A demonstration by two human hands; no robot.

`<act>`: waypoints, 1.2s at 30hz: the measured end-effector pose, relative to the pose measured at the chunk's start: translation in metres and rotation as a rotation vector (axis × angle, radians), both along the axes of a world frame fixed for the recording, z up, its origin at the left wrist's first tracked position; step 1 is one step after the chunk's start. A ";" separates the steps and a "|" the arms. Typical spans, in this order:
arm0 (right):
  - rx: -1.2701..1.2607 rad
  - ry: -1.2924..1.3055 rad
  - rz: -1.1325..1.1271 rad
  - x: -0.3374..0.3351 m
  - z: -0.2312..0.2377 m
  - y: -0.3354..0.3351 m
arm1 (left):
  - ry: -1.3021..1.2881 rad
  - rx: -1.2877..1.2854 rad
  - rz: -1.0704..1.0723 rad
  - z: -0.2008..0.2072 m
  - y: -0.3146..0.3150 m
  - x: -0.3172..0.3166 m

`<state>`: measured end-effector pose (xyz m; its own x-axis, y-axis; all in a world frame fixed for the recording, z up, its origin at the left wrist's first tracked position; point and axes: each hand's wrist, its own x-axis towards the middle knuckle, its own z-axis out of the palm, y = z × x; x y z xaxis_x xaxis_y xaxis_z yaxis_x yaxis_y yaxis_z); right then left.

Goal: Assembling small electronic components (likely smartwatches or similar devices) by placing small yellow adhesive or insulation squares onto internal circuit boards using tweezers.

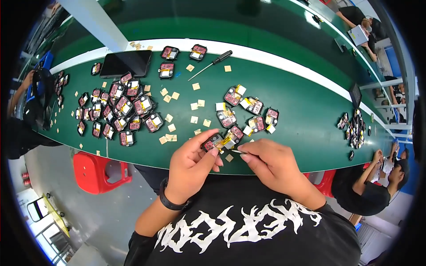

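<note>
Left hand [191, 165] fingers pinch small module [214, 142]; right hand [271, 164] grips tweezers [236, 151].

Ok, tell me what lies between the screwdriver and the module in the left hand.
In the head view, between the screwdriver and the module held by the left hand: scattered beige paper squares on bare green table.
</note>
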<state>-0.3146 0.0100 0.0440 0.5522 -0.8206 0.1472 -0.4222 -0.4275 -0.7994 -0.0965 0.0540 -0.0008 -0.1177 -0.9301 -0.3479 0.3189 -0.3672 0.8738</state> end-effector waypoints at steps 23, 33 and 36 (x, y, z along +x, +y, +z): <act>1.253 -0.418 -0.310 0.024 0.001 -0.004 | -0.503 -0.423 0.098 -0.004 0.011 -0.009; 1.125 -0.347 -0.376 0.033 -0.004 0.003 | -0.306 -0.160 0.111 0.015 0.007 -0.004; 0.984 -0.345 -0.320 0.030 -0.011 0.012 | -0.171 -0.072 0.080 0.021 0.005 0.001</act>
<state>-0.2847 0.0225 0.0326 0.3469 -0.7620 -0.5469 -0.0876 0.5542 -0.8277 -0.0957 0.0587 0.0197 0.0130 -0.9575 -0.2883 0.1893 -0.2808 0.9409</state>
